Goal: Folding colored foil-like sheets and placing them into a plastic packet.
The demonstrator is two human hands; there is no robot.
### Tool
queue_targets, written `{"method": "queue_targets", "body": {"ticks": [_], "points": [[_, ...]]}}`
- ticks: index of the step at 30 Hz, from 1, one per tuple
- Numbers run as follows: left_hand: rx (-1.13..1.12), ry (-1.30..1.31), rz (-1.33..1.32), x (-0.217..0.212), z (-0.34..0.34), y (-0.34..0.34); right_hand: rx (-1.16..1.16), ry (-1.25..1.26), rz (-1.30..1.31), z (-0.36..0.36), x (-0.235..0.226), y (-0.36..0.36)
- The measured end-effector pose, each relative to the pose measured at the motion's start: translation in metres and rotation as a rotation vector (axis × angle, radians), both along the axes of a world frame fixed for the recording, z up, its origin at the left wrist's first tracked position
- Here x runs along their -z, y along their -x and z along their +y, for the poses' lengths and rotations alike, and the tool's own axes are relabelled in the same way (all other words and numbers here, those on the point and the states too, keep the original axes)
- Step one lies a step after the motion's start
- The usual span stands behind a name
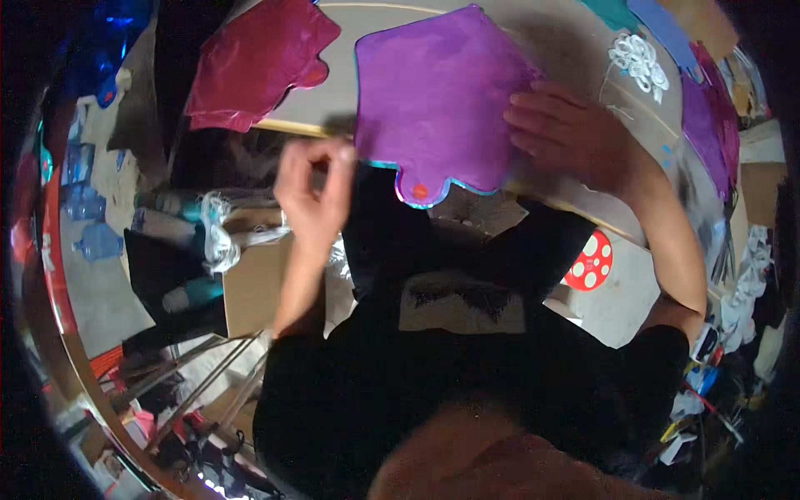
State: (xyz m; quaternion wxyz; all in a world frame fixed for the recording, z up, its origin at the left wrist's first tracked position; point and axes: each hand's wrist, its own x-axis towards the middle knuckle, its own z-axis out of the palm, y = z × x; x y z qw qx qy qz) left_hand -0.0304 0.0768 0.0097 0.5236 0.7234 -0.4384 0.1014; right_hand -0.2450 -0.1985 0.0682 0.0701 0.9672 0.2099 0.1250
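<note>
A flat purple foil piece (442, 100) with straight edges, a shiny blue-green rim and a rounded tab bearing a red spot lies at the table's near edge. Its tab hangs toward me. My right hand (567, 137) rests over its right side, fingers stretched out and open. Close beside its left edge is my left hand (312, 187), slightly blurred, with thumb and forefinger pinched together. Whether anything thin is caught in that pinch I cannot make out. Farther left, a stack of dark red foil pieces (258, 62) lies on the table (333, 92).
White looped string (640, 65) lies at the far right, near more purple foil (707, 133) and teal foil (611, 12). At lower left stands a cardboard box (254, 287) with white string (218, 233). A red disc with white dots (592, 262) is by my right forearm.
</note>
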Motion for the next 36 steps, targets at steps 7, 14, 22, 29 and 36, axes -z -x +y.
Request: {"method": "queue_targets", "body": {"ticks": [7,14,22,29,36], "points": [[0.304,-0.307,1.039,0.036,0.027,0.064,-0.05,-0.054,0.035,0.004,0.005,-0.01],[0.422,-0.152,1.285,0.022,0.012,0.063,-0.039,-0.081,0.081,0.011,0.003,-0.014],[0.629,-0.07,1.581,0.028,0.021,0.066,-0.119,-0.355,0.281,0.077,-0.013,-0.069],[0.545,-0.015,1.452,0.031,0.018,0.077,-0.187,-0.073,0.397,0.095,-0.011,-0.109],[0.533,-0.013,1.347,0.03,0.026,0.073,-0.215,-0.034,0.417,0.099,0.0,-0.126]]}}
